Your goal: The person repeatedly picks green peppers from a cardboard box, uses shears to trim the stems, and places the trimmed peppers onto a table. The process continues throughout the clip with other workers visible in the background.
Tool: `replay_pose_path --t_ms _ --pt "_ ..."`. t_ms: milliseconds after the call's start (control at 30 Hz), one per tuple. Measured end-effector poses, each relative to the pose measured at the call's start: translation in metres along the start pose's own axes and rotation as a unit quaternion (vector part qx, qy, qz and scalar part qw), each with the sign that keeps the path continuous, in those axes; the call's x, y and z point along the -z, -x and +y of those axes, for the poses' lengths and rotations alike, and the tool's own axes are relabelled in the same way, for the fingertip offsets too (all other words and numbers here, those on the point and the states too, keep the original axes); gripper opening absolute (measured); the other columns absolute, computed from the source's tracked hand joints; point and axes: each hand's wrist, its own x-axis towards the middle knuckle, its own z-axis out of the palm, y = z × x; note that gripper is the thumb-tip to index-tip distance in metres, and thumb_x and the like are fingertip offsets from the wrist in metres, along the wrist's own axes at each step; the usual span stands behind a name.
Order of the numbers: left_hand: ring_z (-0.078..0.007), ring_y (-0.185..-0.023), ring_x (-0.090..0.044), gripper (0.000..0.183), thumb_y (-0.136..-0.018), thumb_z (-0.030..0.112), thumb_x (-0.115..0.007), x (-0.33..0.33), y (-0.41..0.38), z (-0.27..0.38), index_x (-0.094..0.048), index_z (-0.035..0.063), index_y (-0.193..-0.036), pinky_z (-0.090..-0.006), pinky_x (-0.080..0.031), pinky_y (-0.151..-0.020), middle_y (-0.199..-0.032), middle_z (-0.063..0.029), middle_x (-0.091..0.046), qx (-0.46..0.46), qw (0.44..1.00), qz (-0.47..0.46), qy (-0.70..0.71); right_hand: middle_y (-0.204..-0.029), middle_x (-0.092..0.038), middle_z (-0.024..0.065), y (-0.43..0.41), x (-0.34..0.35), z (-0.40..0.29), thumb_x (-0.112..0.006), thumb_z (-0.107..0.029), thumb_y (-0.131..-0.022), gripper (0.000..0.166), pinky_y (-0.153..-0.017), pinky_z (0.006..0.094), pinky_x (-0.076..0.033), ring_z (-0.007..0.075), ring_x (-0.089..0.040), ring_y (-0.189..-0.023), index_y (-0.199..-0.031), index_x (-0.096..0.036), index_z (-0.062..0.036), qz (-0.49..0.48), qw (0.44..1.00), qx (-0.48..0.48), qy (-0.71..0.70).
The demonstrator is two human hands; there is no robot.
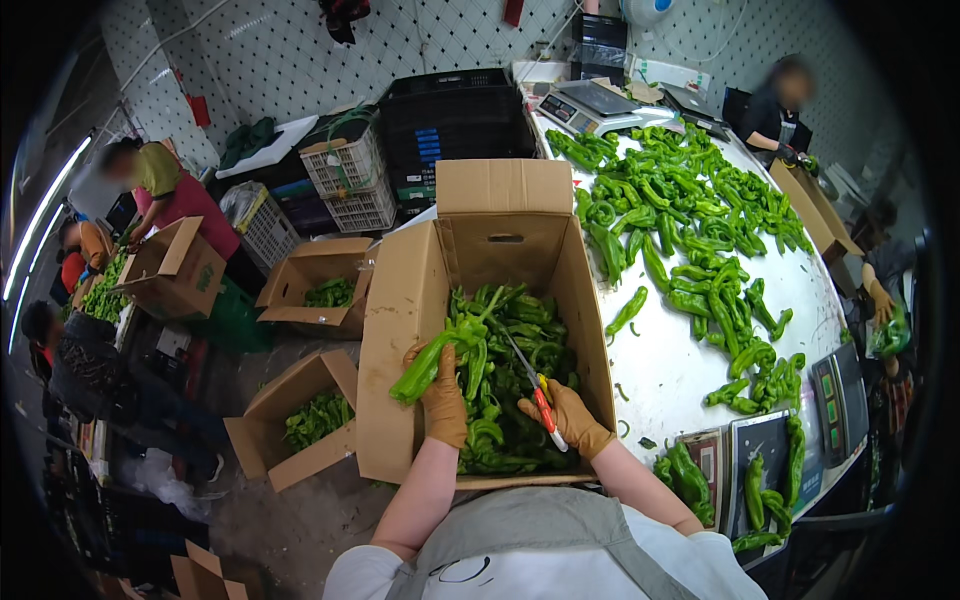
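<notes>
Before me an open cardboard box (525, 247) holds many green peppers (517, 420), with its flaps folded outward. My left hand (442, 397), in a tan glove, grips several long green peppers (431, 364) over the box's left side. In my right hand (570, 420), gloved alike, is a pair of snips (550, 409) with slim metal blades and a red, white and yellow handle. The blades point up and left, over the peppers in the box. From this view I cannot tell whether the blade tips touch a pepper.
To the right, loose peppers (697, 195) cover much of a white table (645, 360), with scales (592, 109) at its far end and near edge. Smaller boxes (300, 420) of peppers stand left on the floor. Black crates (457, 112) rise behind; other people (172, 180) work on both sides.
</notes>
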Motion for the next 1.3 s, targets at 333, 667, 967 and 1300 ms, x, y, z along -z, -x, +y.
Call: replay_pose_path --t_ms 333,667,967,1300 --pt "-0.013 -0.091 -0.054 0.027 -0.083 0.02 -0.067 0.002 0.003 0.004 -0.051 0.0098 -0.102 -0.0289 -0.047 -0.076 -0.098 -0.0036 -0.056 0.129 0.984 -0.098 0.07 -0.072 -0.058 0.0134 -0.007 -0.012 0.033 -0.068 -0.048 -0.077 0.055 -0.061 0.0334 -0.043 0.0212 -0.051 -0.063 -0.088 -0.056 0.0048 0.011 0.993 -0.028 -0.113" --pt "-0.0118 -0.087 -0.055 0.033 -0.08 0.017 -0.07 0.002 0.004 0.004 -0.051 0.0112 -0.106 -0.028 -0.047 -0.075 -0.098 -0.002 -0.057 0.177 0.967 -0.156 0.091 -0.065 -0.059 0.0059 -0.007 0.004 0.014 -0.065 -0.037 -0.084 0.035 -0.049 0.0252 -0.043 0.0133 -0.052 -0.05 -0.084 -0.058 -0.0033 0.031 0.925 -0.164 -0.342" --pt "-0.0147 -0.096 -0.056 0.051 -0.082 0.03 -0.068 -0.009 0.02 -0.005 -0.045 0.0071 -0.121 -0.0299 -0.047 -0.083 -0.105 -0.0045 -0.058 0.211 0.923 -0.321 -0.012 -0.069 -0.061 0.0068 -0.012 -0.002 0.027 -0.059 -0.023 -0.089 0.019 -0.046 0.0288 -0.049 0.0168 -0.06 -0.054 -0.093 -0.055 -0.0046 0.042 0.846 -0.081 -0.526" --pt "-0.0243 -0.109 -0.053 0.064 -0.093 0.044 -0.046 -0.017 0.024 0.015 -0.024 0.0085 -0.141 -0.037 -0.042 -0.095 -0.124 -0.0133 -0.049 0.088 0.965 -0.226 0.095 -0.069 -0.062 0.0097 -0.012 -0.003 0.026 -0.055 -0.023 -0.09 0.02 -0.047 0.0307 -0.049 0.0199 -0.058 -0.05 -0.091 -0.054 -0.0033 0.03 0.828 -0.154 -0.539"
